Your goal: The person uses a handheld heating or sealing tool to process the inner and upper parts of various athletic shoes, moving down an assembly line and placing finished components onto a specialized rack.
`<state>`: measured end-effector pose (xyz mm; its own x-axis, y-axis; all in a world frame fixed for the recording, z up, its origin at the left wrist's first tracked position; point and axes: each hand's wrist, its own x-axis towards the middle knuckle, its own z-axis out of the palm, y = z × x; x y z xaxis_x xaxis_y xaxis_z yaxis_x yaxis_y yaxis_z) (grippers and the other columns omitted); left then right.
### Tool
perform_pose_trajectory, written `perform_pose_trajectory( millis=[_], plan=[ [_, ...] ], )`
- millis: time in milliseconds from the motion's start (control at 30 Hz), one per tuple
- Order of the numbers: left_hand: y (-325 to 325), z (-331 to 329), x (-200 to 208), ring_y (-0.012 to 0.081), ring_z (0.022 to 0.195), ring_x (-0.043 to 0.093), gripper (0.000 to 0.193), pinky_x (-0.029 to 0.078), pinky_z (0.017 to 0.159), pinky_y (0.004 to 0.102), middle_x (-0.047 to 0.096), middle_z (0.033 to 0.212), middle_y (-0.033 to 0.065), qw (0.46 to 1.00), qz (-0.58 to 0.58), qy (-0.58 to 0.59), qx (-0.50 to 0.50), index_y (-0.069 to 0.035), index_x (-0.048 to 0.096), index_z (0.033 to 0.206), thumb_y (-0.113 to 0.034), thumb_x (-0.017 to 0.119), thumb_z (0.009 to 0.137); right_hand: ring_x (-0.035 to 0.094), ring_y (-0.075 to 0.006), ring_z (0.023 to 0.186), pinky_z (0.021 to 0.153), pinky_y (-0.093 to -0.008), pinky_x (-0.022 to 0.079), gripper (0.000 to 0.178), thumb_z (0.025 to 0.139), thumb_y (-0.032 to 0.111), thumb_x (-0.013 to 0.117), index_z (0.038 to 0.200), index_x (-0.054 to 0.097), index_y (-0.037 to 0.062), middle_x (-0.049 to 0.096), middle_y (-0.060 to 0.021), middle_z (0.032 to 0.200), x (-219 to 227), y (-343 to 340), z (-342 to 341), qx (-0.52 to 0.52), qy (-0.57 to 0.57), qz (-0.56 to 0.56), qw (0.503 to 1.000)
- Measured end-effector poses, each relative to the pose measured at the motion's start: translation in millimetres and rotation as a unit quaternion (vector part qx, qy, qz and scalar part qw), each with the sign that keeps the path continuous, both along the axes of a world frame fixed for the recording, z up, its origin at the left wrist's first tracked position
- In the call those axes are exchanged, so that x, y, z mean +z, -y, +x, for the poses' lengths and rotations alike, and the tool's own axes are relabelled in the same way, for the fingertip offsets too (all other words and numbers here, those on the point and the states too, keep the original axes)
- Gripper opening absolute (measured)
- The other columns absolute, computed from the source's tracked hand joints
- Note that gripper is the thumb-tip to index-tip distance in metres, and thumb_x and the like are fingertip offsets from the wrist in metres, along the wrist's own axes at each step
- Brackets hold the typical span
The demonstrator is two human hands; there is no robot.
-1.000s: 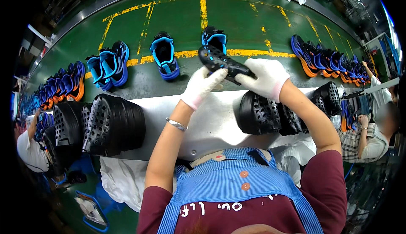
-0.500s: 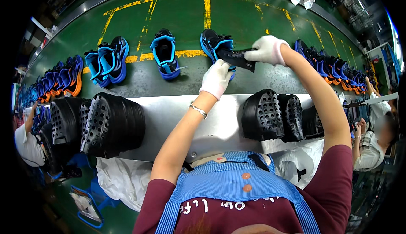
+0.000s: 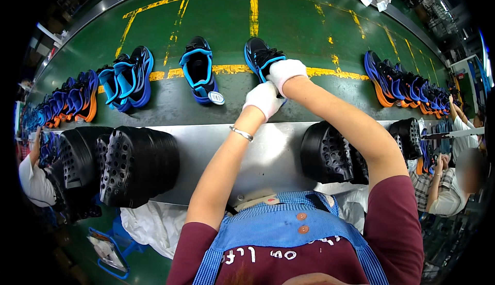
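Note:
A black sports shoe (image 3: 256, 53) with bright blue lining and trim lies under both my hands, its toe away from me. My left hand (image 3: 262, 99), in a white glove, is closed around its heel end. My right hand (image 3: 287, 73), also gloved in white, is curled at the shoe's opening, its fingers hidden. The black insole seen earlier is out of sight behind the hands. To the left stands a matching single shoe (image 3: 198, 68) with a pale oval tag at its heel. Farther left, two more such shoes (image 3: 131, 81) stand side by side.
Stacks of black insoles with dimpled undersides stand on the metal ledge (image 3: 237, 156), left (image 3: 139, 164) and right (image 3: 325, 151). Rows of blue, black and orange shoes line the green belt at left (image 3: 77, 97) and right (image 3: 402, 86). A person (image 3: 448, 182) sits at right; another (image 3: 36, 177) at left.
My right hand has moved left and down onto the shoe's opening, and the black insole it held no longer shows. My left hand stays at the heel. The shoe tag has turned.

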<state>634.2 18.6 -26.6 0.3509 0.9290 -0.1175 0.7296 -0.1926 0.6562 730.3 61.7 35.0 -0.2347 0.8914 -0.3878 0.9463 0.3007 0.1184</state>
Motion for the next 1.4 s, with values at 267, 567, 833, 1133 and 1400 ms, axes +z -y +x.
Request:
perform_pose_trajectory(
  millis=[267, 567, 833, 1133, 1400],
  plan=[
    [-30, 4, 12, 0.0229, 0.060, 0.067, 0.033, 0.053, 0.060, 0.0343, 0.068, 0.066, 0.0128, 0.975, -0.205, -0.071, -0.044, -0.004, 0.069, 0.082, -0.036, 0.063, 0.082, 0.068, -0.0329, 0.093, 0.080, -0.0424, 0.054, 0.027, 0.084, 0.029, 0.061, 0.101, 0.072, 0.0111, 0.070, -0.0148, 0.103, -15, -20, 0, -0.025, -0.033, 0.039, 0.998],
    [-23, 5, -10, 0.0300, 0.084, 0.068, 0.039, 0.053, 0.077, 0.0372, 0.071, 0.087, 0.0129, 0.992, -0.056, -0.103, -0.046, -0.011, 0.072, 0.095, -0.046, 0.063, 0.080, 0.068, -0.0292, 0.098, 0.082, -0.0384, 0.054, 0.024, 0.083, 0.016, 0.060, 0.103, 0.072, 0.0088, 0.070, -0.0147, 0.106, -7, -17, -1, -0.028, -0.041, 0.036, 0.998],
    [-13, 8, 14, 0.0344, 0.095, 0.065, 0.048, 0.051, 0.083, 0.0410, 0.070, 0.098, 0.0163, 0.988, -0.102, -0.119, -0.009, -0.012, 0.072, 0.100, -0.053, 0.065, 0.077, 0.066, -0.0330, 0.096, 0.085, -0.0416, 0.052, 0.032, 0.089, 0.034, 0.053, 0.101, 0.071, 0.0105, 0.069, -0.0162, 0.104, 5, -4, 12, -0.020, -0.131, 0.020, 0.991],
    [-6, -64, 26, 0.0297, 0.099, 0.063, 0.031, 0.052, 0.083, 0.0386, 0.064, 0.111, 0.0105, 0.967, 0.077, -0.223, 0.095, -0.015, 0.070, 0.107, -0.028, 0.073, 0.079, 0.063, -0.0373, 0.086, 0.078, -0.0454, 0.050, 0.033, 0.091, 0.035, 0.050, 0.090, 0.063, 0.0047, 0.065, -0.0195, 0.088, 72, 107, 81, 0.113, -0.138, 0.020, 0.984],
    [90, -100, 11, 0.0273, 0.094, 0.056, 0.036, 0.050, 0.075, 0.0387, 0.055, 0.108, 0.0084, 0.880, 0.404, -0.124, 0.214, -0.015, 0.057, 0.112, -0.017, 0.061, 0.077, 0.064, -0.0262, 0.072, 0.063, -0.0379, 0.052, 0.022, 0.086, 0.033, 0.062, 0.088, 0.062, 0.0111, 0.062, -0.0084, 0.075, 84, 239, 21, 0.280, -0.230, 0.034, 0.931]
  ],
)
